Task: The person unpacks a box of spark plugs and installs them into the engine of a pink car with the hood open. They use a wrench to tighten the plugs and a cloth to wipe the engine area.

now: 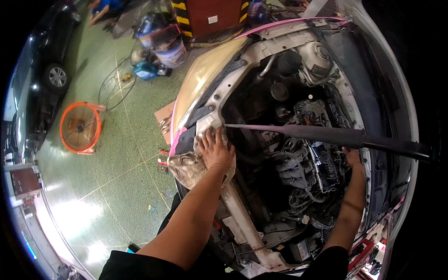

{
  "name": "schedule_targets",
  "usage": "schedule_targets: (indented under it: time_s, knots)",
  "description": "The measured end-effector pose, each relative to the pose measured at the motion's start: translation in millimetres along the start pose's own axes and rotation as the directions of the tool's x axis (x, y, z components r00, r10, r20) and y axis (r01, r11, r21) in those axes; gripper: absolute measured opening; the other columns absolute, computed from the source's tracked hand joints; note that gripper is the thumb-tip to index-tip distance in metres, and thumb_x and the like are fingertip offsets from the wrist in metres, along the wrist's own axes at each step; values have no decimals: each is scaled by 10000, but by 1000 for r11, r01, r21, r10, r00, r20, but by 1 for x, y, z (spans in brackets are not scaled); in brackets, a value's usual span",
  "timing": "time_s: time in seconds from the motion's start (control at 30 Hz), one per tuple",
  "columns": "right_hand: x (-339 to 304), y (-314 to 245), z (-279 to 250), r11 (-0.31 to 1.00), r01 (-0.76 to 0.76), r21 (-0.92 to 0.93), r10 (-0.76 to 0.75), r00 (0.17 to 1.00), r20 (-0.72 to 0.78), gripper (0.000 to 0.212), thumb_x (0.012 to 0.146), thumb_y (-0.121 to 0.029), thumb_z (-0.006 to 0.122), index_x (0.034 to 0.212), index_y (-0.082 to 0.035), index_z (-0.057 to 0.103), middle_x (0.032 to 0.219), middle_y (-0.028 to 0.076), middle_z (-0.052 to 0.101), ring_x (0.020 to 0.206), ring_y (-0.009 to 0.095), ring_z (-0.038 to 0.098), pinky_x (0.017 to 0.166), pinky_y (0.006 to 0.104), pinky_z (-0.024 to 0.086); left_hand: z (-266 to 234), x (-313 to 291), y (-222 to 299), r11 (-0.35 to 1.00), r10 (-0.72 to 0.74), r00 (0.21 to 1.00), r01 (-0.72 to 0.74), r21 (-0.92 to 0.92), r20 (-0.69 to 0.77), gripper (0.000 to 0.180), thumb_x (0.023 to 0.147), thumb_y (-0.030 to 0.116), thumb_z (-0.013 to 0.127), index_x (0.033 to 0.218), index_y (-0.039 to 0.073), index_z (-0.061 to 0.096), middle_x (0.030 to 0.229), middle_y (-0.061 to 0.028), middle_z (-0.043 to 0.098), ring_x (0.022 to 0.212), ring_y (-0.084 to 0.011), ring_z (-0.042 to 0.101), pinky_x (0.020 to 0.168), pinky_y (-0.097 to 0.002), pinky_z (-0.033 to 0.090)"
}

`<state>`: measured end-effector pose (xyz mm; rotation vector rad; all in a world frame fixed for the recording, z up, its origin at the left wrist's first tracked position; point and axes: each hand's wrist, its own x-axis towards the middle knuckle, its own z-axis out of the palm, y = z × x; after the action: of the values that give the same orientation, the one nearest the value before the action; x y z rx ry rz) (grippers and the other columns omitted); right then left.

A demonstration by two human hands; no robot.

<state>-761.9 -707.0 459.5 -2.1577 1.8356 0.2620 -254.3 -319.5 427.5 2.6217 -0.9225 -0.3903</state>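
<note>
My left hand lies with fingers spread on a stained, light-coloured rag draped over the car's front crossmember. My right hand reaches down at the far right side of the engine, beside a dark cover and a shiny metal rail. Most of its fingers are hidden among the parts, so I cannot make out whether it holds anything. A dark hood strut crosses above the engine, just beyond both hands.
The raised hood stands along the right. A yellowed headlight is at the upper left of the bay. On the green floor are an orange fan, hoses, buckets and tools on cardboard. Another car and a person in blue are farther off.
</note>
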Motion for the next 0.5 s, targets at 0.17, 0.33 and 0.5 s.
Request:
schedule_targets:
  time_s: [0.17, 0.33, 0.5]
  knots:
    - [0, 8, -9, 896, 102, -431, -68, 993, 92, 427, 1078, -296, 400, 1286, -8, 637, 1305, 261, 598, 1177, 423, 587, 975, 523, 476, 2, 3, 10, 1000, -8, 1000, 8, 21, 6, 783, 842, 407, 717, 1518, 143, 424, 1591, -162, 338, 1513, -361, 253, 1234, -558, 176]
    - [-7, -21, 2, 941, -108, -320, 145, 985, 93, 523, 1091, -423, 417, 1253, 15, 654, 1198, 290, 652, 1040, 450, 643, 869, 542, 523, -4, -3, -1, 999, 0, 1000, -1, 44, 20, 798, 826, 408, 733, 1520, 165, 425, 1587, -171, 340, 1508, -368, 257, 1230, -566, 180]
    - [-19, -37, 2, 985, -23, -169, 50, 986, 160, 474, 1105, -322, 382, 1288, 61, 593, 1221, 263, 650, 1067, 419, 639, 924, 528, 534, 4, -2, -13, 1000, 7, 1000, -6, 27, -23, 808, 824, 406, 738, 1519, 161, 408, 1572, -172, 346, 1495, -369, 272, 1222, -564, 187]
